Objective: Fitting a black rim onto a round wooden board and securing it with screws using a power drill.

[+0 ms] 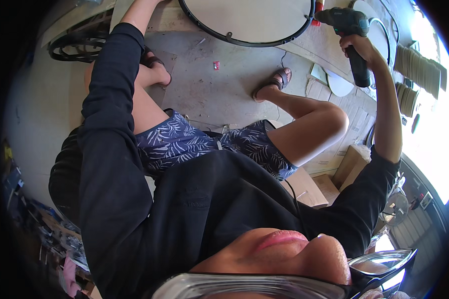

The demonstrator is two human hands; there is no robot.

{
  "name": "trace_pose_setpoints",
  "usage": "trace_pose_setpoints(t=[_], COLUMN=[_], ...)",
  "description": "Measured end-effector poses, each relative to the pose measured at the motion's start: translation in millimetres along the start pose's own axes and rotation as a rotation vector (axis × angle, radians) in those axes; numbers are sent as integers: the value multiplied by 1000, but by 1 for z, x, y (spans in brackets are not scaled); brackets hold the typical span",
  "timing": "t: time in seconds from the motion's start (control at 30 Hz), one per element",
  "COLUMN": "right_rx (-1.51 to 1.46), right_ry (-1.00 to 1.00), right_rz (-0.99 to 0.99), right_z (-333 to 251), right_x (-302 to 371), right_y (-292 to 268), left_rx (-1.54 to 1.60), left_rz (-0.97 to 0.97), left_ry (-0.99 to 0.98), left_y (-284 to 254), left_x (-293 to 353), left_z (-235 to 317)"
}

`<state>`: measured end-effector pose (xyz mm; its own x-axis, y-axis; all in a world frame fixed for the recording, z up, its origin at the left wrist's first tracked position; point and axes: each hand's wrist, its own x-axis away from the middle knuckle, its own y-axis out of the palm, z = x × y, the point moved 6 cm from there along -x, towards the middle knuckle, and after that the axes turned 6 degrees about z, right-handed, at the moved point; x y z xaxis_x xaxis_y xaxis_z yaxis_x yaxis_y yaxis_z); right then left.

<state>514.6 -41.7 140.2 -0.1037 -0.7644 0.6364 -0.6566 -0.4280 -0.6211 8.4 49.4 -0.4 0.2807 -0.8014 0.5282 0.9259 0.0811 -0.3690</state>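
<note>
My right hand (360, 49) is closed round the handle of a dark cordless drill (348, 21). The drill's nose points left, close to the right side of a black ring-shaped frame (264, 44). Whether its tip touches the frame I cannot tell. Inside the ring shows a pale, flat surface, and small tabs (229, 36) stand on its rim. The upper edge cuts the ring off. My left forearm (140, 14) reaches up past that edge left of the ring, so the hand itself is out of sight. Something red (318, 12) sits beside the drill's nose.
More black rings (80, 46) lie at the upper left. Stacks of pale round pieces (420, 70) stand at the right, near a bright opening. Cardboard boxes (351, 167) and a fan (395, 208) are lower right. A small red packet (216, 65) lies on the floor between my feet.
</note>
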Motion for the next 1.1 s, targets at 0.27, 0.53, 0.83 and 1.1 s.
trace_pose_setpoints(t=[0.27, 0.53, 0.83, 1.1], right_rx=[30, -137, -644, -1463], right_ry=[-2, -35, -136, -408], right_rz=[3, -76, 140, 64], right_z=[-6, 10, 19, 11], right_x=[5, -3, 49, 73], right_y=[3, 7, -20, 47], left_rx=[71, 82, 129, -123], left_rz=[-66, -86, -106, 176], left_ry=[35, -9, -7, 284], left_y=[2, 2, 1, -1], left_x=[-1, -8, -26, 4], left_z=[-1, -5, -16, 38])
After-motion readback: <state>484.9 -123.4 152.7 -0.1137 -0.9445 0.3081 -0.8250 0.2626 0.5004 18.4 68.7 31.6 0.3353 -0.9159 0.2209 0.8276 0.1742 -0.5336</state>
